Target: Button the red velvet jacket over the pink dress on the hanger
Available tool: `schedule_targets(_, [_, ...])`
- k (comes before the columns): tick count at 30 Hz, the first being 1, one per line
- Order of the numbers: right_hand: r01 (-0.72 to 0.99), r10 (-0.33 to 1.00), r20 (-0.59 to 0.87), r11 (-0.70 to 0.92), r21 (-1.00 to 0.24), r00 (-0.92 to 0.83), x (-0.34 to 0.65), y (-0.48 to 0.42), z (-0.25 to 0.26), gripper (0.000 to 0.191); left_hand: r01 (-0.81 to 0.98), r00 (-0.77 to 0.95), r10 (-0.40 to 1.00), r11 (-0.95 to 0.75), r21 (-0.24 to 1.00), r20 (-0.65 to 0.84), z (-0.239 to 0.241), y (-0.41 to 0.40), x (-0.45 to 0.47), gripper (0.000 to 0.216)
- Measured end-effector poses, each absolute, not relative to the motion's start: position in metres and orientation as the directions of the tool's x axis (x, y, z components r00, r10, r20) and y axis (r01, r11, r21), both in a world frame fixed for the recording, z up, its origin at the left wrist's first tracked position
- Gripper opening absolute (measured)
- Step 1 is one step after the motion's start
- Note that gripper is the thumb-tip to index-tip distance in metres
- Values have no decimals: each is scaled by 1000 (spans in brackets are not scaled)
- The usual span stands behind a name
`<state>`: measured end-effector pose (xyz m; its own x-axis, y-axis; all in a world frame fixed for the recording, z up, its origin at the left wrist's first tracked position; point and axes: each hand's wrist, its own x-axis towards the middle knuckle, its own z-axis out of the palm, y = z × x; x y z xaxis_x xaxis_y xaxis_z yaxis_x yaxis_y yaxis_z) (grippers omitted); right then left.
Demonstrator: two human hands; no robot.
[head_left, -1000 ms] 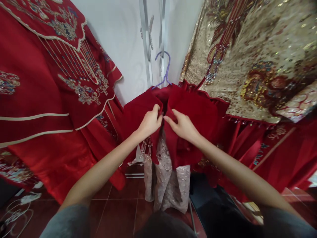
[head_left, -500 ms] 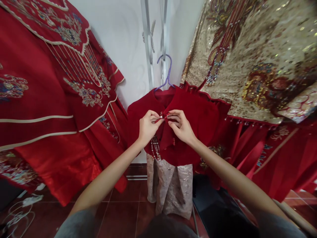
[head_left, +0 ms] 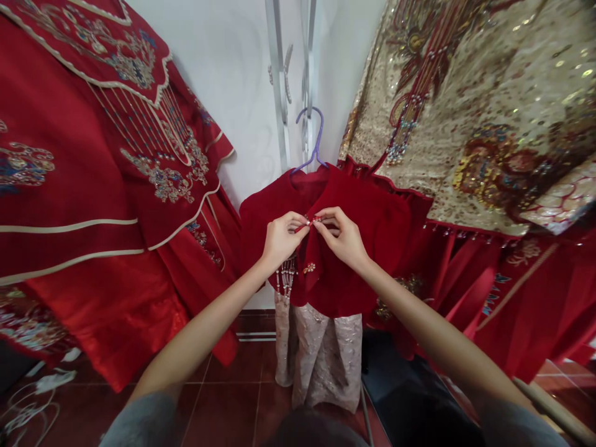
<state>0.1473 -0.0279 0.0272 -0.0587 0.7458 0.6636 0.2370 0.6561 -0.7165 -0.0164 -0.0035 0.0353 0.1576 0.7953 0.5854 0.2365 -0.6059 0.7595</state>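
Both hands meet at the front of a red jacket [head_left: 367,217] hung on a purple hanger [head_left: 313,139]; the left hand [head_left: 280,239] and right hand [head_left: 343,236] pinch a small fastener [head_left: 309,220] between their fingertips. A pale skirt [head_left: 321,354] hangs below the jacket. Embroidered red robes [head_left: 93,186] hang left, and a gold robe [head_left: 488,105] right.

There were two hands, left hand [head_left: 279,239] and right hand [head_left: 342,239], one purple hanger [head_left: 311,139], and three embroidered garments.

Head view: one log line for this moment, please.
left hand: pinching red jacket front at clasp | right hand: pinching opposite edge | jacket on purple hanger | pale skirt beneath
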Motion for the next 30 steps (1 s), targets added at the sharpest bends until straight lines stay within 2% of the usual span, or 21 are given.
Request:
schedule_targets(7, [287,747,665,641,-712,-17,147,-28,29,21,275,295,765,-641,716,572,46,-11,-19,12])
schedule_targets(21, [217,770,634,632,-744,-68,158,-17,37,27,395,415,675,-738,548,610,56,1,-20,9])
schedule_targets(30, [201,772,620,636,-745,-143,166,-9,41,25,496,491,582,-799,342,648,61,0,-17,11])
